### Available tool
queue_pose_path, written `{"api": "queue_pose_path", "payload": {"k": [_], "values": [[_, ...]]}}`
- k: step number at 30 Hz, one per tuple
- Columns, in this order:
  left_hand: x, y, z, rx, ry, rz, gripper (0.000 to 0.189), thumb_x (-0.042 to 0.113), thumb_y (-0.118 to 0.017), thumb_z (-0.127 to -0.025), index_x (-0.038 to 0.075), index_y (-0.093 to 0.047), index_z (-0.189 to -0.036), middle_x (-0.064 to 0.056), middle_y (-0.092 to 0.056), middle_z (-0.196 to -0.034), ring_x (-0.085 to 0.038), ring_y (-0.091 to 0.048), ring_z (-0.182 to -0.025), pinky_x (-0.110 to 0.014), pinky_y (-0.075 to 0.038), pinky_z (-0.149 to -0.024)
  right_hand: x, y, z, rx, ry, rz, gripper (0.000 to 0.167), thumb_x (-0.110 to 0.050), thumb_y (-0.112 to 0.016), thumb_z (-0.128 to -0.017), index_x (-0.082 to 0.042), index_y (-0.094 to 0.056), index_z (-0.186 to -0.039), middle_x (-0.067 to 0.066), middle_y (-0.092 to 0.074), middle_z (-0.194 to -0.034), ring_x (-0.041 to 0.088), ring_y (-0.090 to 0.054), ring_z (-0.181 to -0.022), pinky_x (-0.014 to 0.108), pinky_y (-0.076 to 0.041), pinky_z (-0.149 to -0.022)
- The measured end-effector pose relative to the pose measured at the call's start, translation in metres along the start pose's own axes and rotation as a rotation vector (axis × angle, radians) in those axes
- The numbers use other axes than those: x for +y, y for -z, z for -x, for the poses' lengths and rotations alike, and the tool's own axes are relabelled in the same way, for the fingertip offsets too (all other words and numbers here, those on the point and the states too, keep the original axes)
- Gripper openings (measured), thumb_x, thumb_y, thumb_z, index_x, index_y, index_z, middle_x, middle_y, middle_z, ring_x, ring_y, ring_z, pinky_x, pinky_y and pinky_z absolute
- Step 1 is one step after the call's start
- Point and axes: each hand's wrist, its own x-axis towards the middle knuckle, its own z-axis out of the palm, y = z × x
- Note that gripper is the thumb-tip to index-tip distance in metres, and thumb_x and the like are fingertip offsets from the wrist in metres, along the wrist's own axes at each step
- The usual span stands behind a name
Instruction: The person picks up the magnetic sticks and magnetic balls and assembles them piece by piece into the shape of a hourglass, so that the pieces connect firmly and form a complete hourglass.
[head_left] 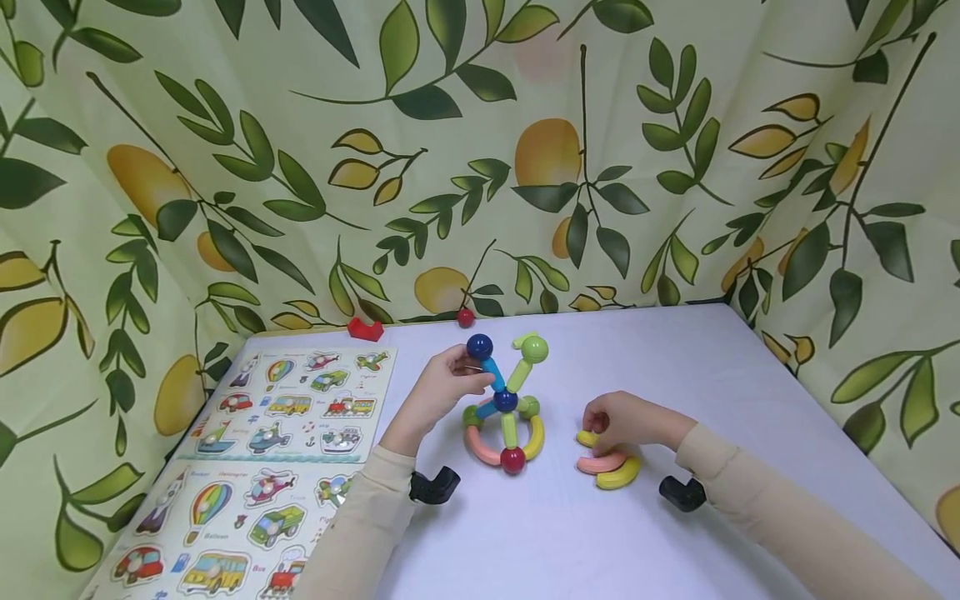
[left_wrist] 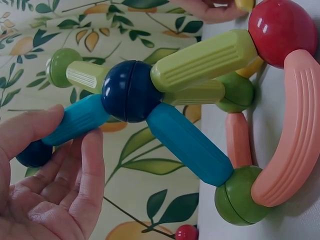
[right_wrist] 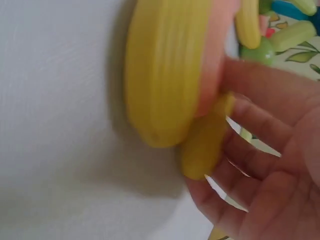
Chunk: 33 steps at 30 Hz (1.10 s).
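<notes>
A built figure of magnetic rods and balls stands mid-table. Its upper blue rod (left_wrist: 80, 119) is pinched by my left hand (head_left: 444, 390) between thumb and fingers, just below a dark blue ball (head_left: 480, 347). Another dark blue ball (left_wrist: 131, 91) joins the upper rods, including a light green rod (head_left: 519, 375). A red ball (head_left: 513, 460) and curved pink and yellow rods form its base. To the right, my right hand (head_left: 633, 418) pinches a yellow curved rod (right_wrist: 202, 150), partly hidden by the fingers. Beside it lie a pink curved rod (head_left: 602, 463) and another yellow curved rod (head_left: 618, 474).
Two picture puzzle boards (head_left: 367, 354) with vehicle pieces lie at the left. Along the back edge are a red block (head_left: 365, 330) and a small red ball (head_left: 466, 317). A light green piece (head_left: 521, 341) lies behind the figure. A leaf-patterned curtain (head_left: 480, 208) surrounds the table.
</notes>
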Motion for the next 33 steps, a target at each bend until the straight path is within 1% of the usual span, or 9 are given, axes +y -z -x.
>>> {"api": "queue_pose_path", "payload": {"k": [4, 7, 10, 13, 16, 18, 21, 26, 33], "values": [[0.000, -0.001, -0.001, -0.006, -0.001, -0.001, 0.031, 0.010, -0.071, -0.090, 0.002, -0.061, -0.118, -0.013, -0.068, -0.108, -0.031, -0.066, -0.100, -0.032, -0.058, -0.088, -0.001, 0.001, -0.003, 0.041, -0.001, 0.075, 0.022, -0.008, -0.082, -0.079, -0.010, -0.064, -0.091, 0.000, -0.056, -0.081, 0.016, -0.050, -0.078, 0.026, -0.045, -0.068], [0.001, -0.001, -0.002, -0.012, 0.002, -0.003, 0.031, 0.011, -0.071, -0.091, 0.002, -0.061, -0.119, -0.014, -0.067, -0.110, -0.034, -0.066, -0.103, -0.033, -0.059, -0.089, -0.005, 0.010, -0.008, 0.075, -0.006, 0.012, 0.021, -0.010, -0.080, -0.081, -0.007, -0.066, -0.096, 0.003, -0.061, -0.082, 0.015, -0.053, -0.076, 0.027, -0.048, -0.067], [0.001, -0.001, -0.002, -0.011, 0.004, -0.004, 0.032, 0.012, -0.070, -0.091, 0.002, -0.061, -0.120, -0.015, -0.068, -0.111, -0.025, -0.067, -0.097, -0.033, -0.059, -0.089, -0.012, 0.032, -0.015, 0.119, -0.002, -0.243, 0.028, -0.015, -0.071, -0.088, 0.000, -0.067, -0.111, 0.008, -0.069, -0.095, 0.014, -0.060, -0.081, 0.029, -0.056, -0.072], [0.001, -0.001, -0.002, -0.004, 0.009, -0.008, 0.031, 0.012, -0.070, -0.091, 0.002, -0.061, -0.119, -0.015, -0.068, -0.111, -0.016, -0.067, -0.091, -0.032, -0.059, -0.088, -0.023, 0.060, -0.026, 0.151, 0.018, -0.636, 0.042, -0.019, -0.060, -0.096, 0.006, -0.057, -0.129, 0.006, -0.072, -0.105, 0.013, -0.067, -0.091, 0.029, -0.060, -0.082], [0.000, -0.001, -0.002, 0.001, 0.016, -0.011, 0.031, 0.012, -0.070, -0.092, 0.002, -0.061, -0.119, -0.015, -0.068, -0.111, -0.021, -0.068, -0.092, -0.033, -0.059, -0.089, -0.037, 0.083, -0.036, 0.142, 0.036, -0.926, 0.042, -0.018, -0.052, -0.102, 0.008, -0.048, -0.135, 0.001, -0.073, -0.100, 0.011, -0.070, -0.092, 0.024, -0.060, -0.084], [0.000, -0.002, -0.002, 0.003, 0.022, -0.014, 0.031, 0.012, -0.070, -0.092, 0.003, -0.061, -0.120, -0.015, -0.068, -0.111, -0.028, -0.068, -0.096, -0.034, -0.059, -0.090, -0.046, 0.092, -0.040, 0.114, 0.057, -1.018, 0.042, -0.017, -0.052, -0.103, 0.008, -0.046, -0.135, -0.002, -0.073, -0.095, 0.010, -0.071, -0.090, 0.022, -0.059, -0.084], [0.000, -0.002, -0.001, 0.006, 0.031, -0.016, 0.031, 0.013, -0.070, -0.092, 0.004, -0.061, -0.121, -0.015, -0.068, -0.112, -0.036, -0.067, -0.103, -0.035, -0.059, -0.091, -0.059, 0.098, -0.047, 0.091, 0.077, -1.040, 0.041, -0.017, -0.053, -0.103, 0.008, -0.047, -0.136, -0.002, -0.073, -0.093, 0.008, -0.072, -0.087, 0.020, -0.059, -0.083], [0.001, -0.003, -0.002, 0.001, 0.027, -0.019, 0.031, 0.014, -0.070, -0.092, 0.004, -0.061, -0.121, -0.015, -0.068, -0.112, -0.041, -0.066, -0.107, -0.036, -0.058, -0.092, -0.073, 0.095, -0.048, 0.095, 0.079, -0.984, 0.045, -0.017, -0.054, -0.103, 0.009, -0.047, -0.139, -0.001, -0.072, -0.095, 0.008, -0.073, -0.086, 0.020, -0.059, -0.082], [0.003, 0.000, 0.001, 0.029, 0.033, -0.027, 0.034, 0.018, -0.071, -0.092, 0.006, -0.061, -0.123, -0.013, -0.068, -0.113, -0.035, -0.068, -0.101, -0.038, -0.057, -0.094, -0.086, 0.089, -0.052, 0.085, 0.094, -0.867, 0.045, -0.020, -0.057, -0.101, 0.008, -0.052, -0.136, -0.001, -0.073, -0.094, 0.010, -0.072, -0.088, 0.022, -0.059, -0.085]]}}
